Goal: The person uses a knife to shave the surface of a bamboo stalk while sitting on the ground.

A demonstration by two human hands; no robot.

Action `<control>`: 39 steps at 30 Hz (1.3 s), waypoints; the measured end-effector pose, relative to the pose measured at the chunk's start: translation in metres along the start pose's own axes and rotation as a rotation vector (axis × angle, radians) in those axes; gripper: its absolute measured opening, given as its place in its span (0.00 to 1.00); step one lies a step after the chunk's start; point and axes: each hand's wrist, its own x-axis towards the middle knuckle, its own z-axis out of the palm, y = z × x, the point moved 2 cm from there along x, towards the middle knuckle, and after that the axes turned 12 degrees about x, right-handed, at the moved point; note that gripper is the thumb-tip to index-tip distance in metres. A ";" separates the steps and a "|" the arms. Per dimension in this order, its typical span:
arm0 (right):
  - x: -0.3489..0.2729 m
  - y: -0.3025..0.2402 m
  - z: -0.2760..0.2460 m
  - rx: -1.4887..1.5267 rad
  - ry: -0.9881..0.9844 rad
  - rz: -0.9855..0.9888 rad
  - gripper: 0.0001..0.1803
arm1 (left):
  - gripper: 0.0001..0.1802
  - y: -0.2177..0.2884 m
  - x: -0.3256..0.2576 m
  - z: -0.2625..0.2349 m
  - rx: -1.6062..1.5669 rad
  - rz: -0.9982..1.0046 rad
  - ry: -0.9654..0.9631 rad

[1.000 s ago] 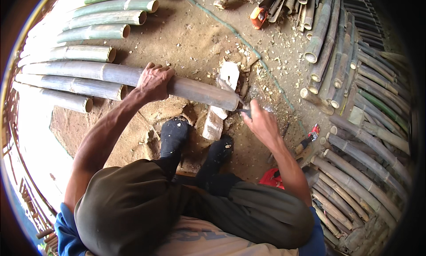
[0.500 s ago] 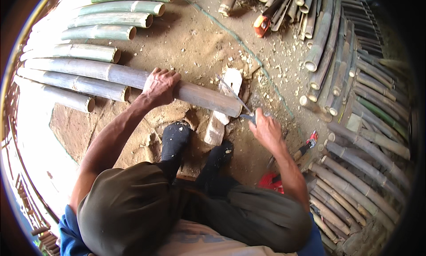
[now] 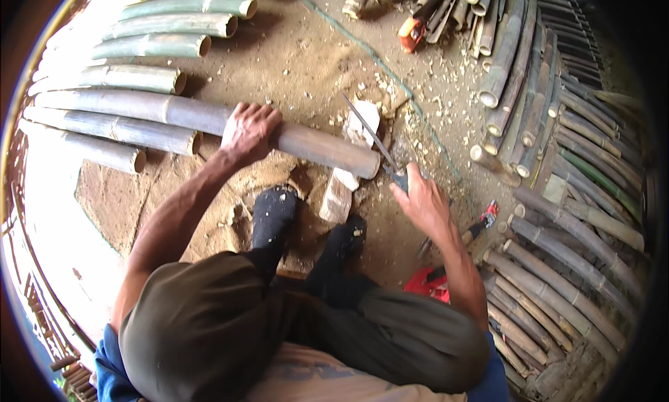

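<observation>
My left hand [image 3: 249, 131] is closed over the top of a thick brown bamboo pole [image 3: 320, 147]. The pole's cut end lies across a pale wooden block [image 3: 337, 199] on the ground. In my right hand [image 3: 424, 201], just right of that end, is a knife [image 3: 366, 128] with a long, narrow blade and a dark handle. Its blade points up and left past the pole's end, over the block; whether it touches the bamboo I cannot tell. My feet in dark socks [image 3: 275, 214] are close to the block.
More bamboo poles [image 3: 178, 45] lie side by side at the left. Bamboo stacks [image 3: 536, 95] fill the right side. An orange-handled tool [image 3: 411, 34] lies at the top, and a red object [image 3: 426, 285] by my right forearm. Pale shavings and a green cord [image 3: 369, 57] cross the ground.
The knife has turned, so its blade looks wider and lies farther right of the pole's end. My right hand has shifted slightly right. My left hand keeps its hold on the pole.
</observation>
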 end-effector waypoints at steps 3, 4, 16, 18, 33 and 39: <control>-0.018 -0.054 -0.023 0.209 0.190 -0.233 0.18 | 0.15 0.008 -0.008 -0.007 0.044 -0.018 0.131; -0.021 -0.061 -0.028 0.270 0.244 -0.325 0.18 | 0.16 0.009 -0.010 -0.006 0.054 -0.032 0.131; -0.017 -0.064 -0.027 0.183 0.214 -0.246 0.15 | 0.17 0.011 -0.021 0.006 0.114 -0.045 0.103; -0.019 -0.051 -0.016 0.188 0.224 -0.269 0.15 | 0.17 0.008 -0.016 0.005 0.110 -0.046 0.084; -0.027 -0.040 -0.020 0.302 0.344 -0.368 0.17 | 0.25 -0.005 0.026 -0.016 -0.040 0.033 -0.470; -0.009 0.066 0.031 -0.188 -0.052 0.024 0.14 | 0.16 0.005 0.017 -0.006 -0.001 0.031 -0.118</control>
